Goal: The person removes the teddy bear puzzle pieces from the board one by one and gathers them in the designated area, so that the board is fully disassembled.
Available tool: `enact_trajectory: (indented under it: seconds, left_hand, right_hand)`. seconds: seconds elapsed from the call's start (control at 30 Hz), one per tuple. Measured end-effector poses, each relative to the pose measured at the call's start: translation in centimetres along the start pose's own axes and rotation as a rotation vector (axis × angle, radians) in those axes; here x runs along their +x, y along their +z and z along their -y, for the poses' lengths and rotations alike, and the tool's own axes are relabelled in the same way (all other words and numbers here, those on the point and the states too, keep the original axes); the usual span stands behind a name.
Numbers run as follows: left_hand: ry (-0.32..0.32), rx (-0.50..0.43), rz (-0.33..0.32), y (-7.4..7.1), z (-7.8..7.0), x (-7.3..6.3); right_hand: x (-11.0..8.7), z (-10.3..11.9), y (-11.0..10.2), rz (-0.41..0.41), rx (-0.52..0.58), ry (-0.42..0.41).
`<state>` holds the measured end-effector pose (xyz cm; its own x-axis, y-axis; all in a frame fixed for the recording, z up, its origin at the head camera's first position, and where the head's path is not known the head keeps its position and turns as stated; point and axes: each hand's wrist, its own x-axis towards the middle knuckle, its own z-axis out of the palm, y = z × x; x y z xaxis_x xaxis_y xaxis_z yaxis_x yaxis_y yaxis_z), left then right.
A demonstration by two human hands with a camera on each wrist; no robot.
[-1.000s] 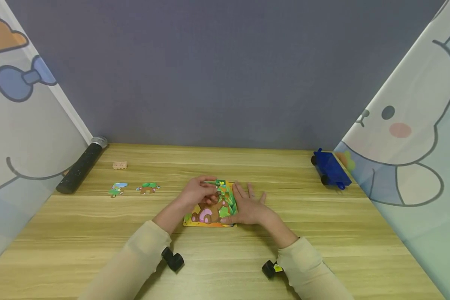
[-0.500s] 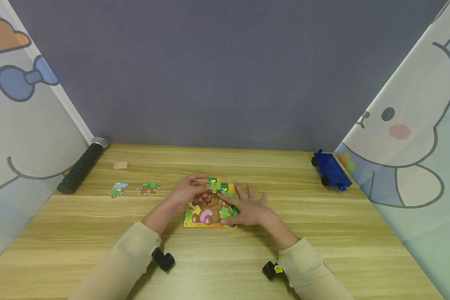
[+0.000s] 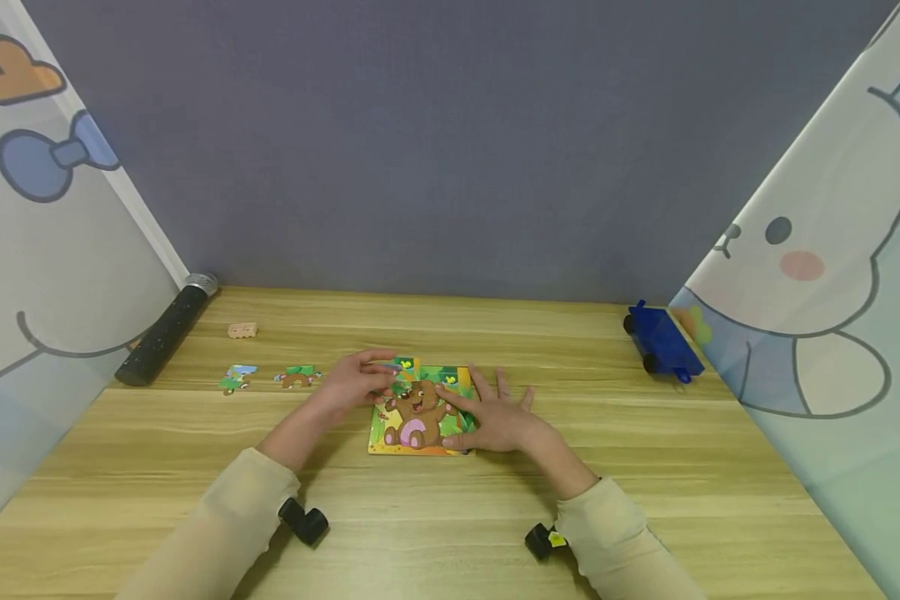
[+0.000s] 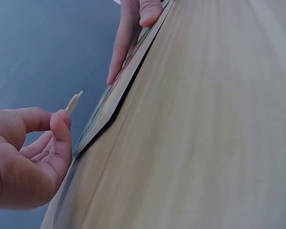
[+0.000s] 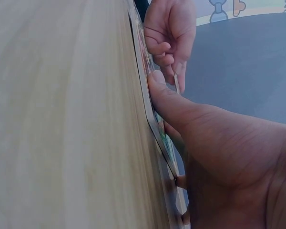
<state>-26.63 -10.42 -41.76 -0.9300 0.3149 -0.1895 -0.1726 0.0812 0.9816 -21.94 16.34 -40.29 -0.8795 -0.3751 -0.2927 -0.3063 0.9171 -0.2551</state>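
The left hand (image 3: 351, 386) holds a small, flat, green jigsaw piece with a yellow shape on it (image 4: 74, 101). It pinches the piece between the thumb and a finger. The piece is up in the air by the far left part of a flat, square, colourful bear puzzle (image 3: 420, 451). The puzzle lies on the light wooden bench (image 3: 435, 533), between the two hands. A happy brown bear with a pink tummy sits in its middle.

The right hand (image 3: 498, 419) is spread wide on the right side of the puzzle. Its thumb rests near the close right corner, and its pointing finger reaches to the bear's head.

To the left of the left hand are two loose bits: a brown and green jigsaw piece (image 3: 297, 377), and past it a blue and green jigsaw piece (image 3: 237, 379). Behind them is a small tan block (image 3: 242, 330). Farther left lies a black microphone with a silver top (image 3: 167, 333). Well to the right of the right hand is a blue toy cart with black wheels (image 3: 663, 340).
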Motion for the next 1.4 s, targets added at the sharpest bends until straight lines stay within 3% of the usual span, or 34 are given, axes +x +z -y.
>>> enact_trajectory:
  seconds: [0.27,0.93,1.4]
  left_hand:
    - [-0.007,-0.017,0.010,-1.8,0.5,-0.4]
    - [-0.028,0.081,-0.014,-5.6,0.7,-1.8]
    - [-0.048,0.152,-0.045,-7.3,0.9,-2.0]
  right_hand:
    - [0.0,0.0,0.1,-0.008,0.004,-0.008]
    - [0.1,-0.2,0.2,-0.016,0.010,-0.015]
    - [0.0,-0.2,0.0,-0.009,0.020,-0.015]
